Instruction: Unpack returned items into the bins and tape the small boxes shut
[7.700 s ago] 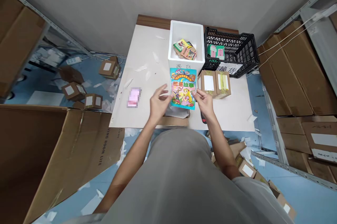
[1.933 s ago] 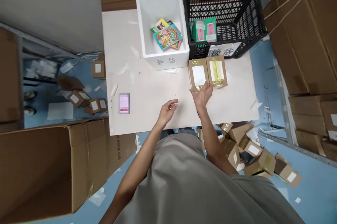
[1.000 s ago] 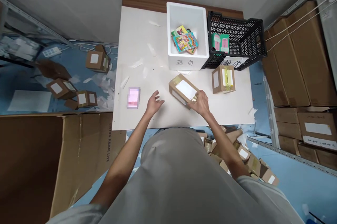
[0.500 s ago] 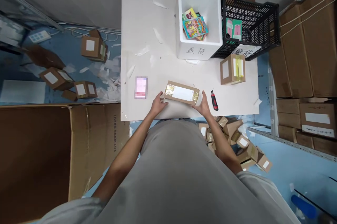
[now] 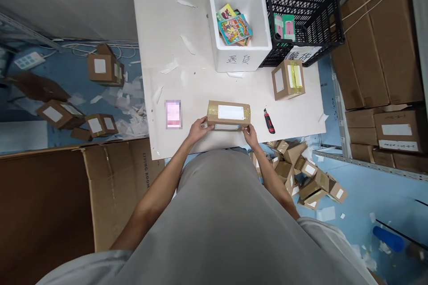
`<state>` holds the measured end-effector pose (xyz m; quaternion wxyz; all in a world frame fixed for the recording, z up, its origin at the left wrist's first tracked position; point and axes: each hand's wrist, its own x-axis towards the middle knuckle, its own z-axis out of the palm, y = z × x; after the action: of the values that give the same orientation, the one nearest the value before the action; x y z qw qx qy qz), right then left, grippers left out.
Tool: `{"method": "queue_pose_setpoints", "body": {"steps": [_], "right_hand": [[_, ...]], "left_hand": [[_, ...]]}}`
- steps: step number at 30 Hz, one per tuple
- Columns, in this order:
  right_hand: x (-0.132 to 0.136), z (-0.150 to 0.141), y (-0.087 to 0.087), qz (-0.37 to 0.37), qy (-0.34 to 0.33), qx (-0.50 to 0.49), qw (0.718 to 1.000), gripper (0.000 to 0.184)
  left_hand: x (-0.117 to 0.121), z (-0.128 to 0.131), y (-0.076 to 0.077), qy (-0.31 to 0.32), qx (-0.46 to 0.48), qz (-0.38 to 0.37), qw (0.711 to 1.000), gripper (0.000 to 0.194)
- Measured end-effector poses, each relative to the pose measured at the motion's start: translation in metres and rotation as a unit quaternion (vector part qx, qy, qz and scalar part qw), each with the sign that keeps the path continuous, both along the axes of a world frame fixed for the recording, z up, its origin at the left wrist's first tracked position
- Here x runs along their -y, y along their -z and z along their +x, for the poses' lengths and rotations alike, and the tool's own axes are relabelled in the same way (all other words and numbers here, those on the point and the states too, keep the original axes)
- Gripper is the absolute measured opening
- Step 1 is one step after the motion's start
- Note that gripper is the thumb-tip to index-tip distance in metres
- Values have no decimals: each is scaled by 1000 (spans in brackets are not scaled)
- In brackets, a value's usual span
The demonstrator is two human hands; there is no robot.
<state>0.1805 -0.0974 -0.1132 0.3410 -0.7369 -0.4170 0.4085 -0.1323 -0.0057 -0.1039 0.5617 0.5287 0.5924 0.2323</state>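
Observation:
A taped brown cardboard box [image 5: 229, 114] with a white label lies lengthwise near the front edge of the white table [image 5: 167, 30]. My left hand [image 5: 198, 128] grips its left end and my right hand [image 5: 249, 133] grips its right end, fingers curled on the near side. A red and black utility knife [image 5: 269, 121] lies on the table just right of my right hand. A second taped box [image 5: 288, 80] stands further back on the right.
A white foam bin [image 5: 237, 55] holding colourful booklets and a black plastic crate [image 5: 310, 8] stand at the table's back. A pink phone [image 5: 173, 114] lies left of the box. Small boxes litter the floor on both sides; a big open carton [image 5: 67, 196] stands left.
The box was dragged from beside the second box to the table's front and turned lengthwise. Both hands now hold its ends. The booklet seen earlier lies in the foam bin.

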Motion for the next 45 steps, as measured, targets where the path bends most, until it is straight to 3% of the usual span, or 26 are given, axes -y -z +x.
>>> {"method": "queue_pose_setpoints", "body": {"steps": [6, 11, 15, 18, 24, 30, 39, 42, 45], "right_hand": [[-21, 33, -16, -8, -75, 90, 993, 59], [-37, 47, -6, -21, -107, 78, 991, 63], [-30, 60, 8, -30, -111, 51, 992, 66], [-19, 68, 16, -47, -108, 27, 993, 69], [-3, 65, 21, -59, -127, -22, 990, 60], [-12, 67, 4, -59, -124, -60, 989, 65], [-58, 86, -60, 55, -148, 47, 986, 60], [-65, 81, -62, 42, -149, 66, 986, 56], [-66, 77, -51, 5, -142, 77, 987, 54]], "left_hand": [[2, 10, -17, -46, -16, 11, 999, 55], [12, 13, -12, -57, -51, -56, 996, 46], [32, 11, -3, -119, 19, -82, 989, 54], [45, 11, 2, -162, 9, -102, 981, 55], [60, 17, 8, -140, -20, -98, 985, 59], [60, 27, -2, -142, -23, -56, 988, 54], [48, 24, -44, -121, -88, 88, 985, 40], [46, 25, -42, -137, -104, 60, 983, 37], [45, 29, -32, -146, -99, 2, 984, 33]]}}
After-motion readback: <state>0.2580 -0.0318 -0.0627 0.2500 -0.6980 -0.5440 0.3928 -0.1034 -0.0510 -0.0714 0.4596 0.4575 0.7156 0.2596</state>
